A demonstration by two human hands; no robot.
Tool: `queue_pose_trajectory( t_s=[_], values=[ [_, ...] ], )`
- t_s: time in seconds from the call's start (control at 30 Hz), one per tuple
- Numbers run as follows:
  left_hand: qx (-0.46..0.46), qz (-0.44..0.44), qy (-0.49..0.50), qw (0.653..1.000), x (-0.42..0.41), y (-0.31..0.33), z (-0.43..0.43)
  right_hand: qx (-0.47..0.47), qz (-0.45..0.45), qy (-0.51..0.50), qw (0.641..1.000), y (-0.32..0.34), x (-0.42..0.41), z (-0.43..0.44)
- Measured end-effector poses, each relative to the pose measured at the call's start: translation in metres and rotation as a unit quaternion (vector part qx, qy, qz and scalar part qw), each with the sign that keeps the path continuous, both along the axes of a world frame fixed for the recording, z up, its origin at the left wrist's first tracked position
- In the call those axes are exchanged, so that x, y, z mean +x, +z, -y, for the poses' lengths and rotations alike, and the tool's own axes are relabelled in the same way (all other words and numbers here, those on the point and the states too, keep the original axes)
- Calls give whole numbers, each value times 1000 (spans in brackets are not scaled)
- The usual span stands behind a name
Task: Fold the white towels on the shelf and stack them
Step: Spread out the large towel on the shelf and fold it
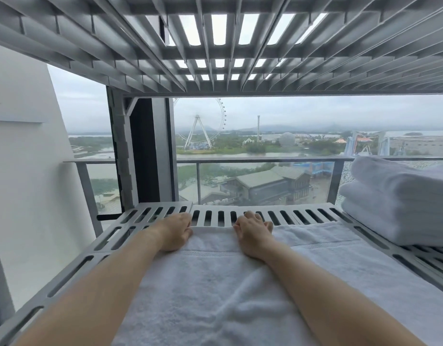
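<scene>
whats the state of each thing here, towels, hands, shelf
flat white terry towel: spread open, unfolded
stack of folded white towels: folded, piled at the right
left hand: fingers curled on the flat towel's far edge
right hand: fingers curled on the same edge
grey slotted metal shelf: bearing all towels

Head-worn wide view — forward, slightly down, close over the shelf
</scene>
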State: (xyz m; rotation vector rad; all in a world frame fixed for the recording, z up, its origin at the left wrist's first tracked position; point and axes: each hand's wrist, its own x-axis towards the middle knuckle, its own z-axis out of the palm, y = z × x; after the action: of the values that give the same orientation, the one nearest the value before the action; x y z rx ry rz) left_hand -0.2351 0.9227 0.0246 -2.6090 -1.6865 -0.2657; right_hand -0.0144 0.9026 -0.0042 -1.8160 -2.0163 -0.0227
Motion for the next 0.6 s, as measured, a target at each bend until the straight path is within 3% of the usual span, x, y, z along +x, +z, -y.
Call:
queue_pose_trajectory(
  t_s=[0.2, 0.4, 0.6],
  values=[
    [41, 6, -5, 999, 3, -1, -4, 15, 9, 49, 999, 7, 6, -7],
    [61, 100, 6, 993, -2, -24, -8, 11, -64, 47, 997, -6, 16, -11],
    [96, 88, 22, 991, 0, -24, -8, 77, -49, 37, 995, -10, 16, -10]
  ],
)
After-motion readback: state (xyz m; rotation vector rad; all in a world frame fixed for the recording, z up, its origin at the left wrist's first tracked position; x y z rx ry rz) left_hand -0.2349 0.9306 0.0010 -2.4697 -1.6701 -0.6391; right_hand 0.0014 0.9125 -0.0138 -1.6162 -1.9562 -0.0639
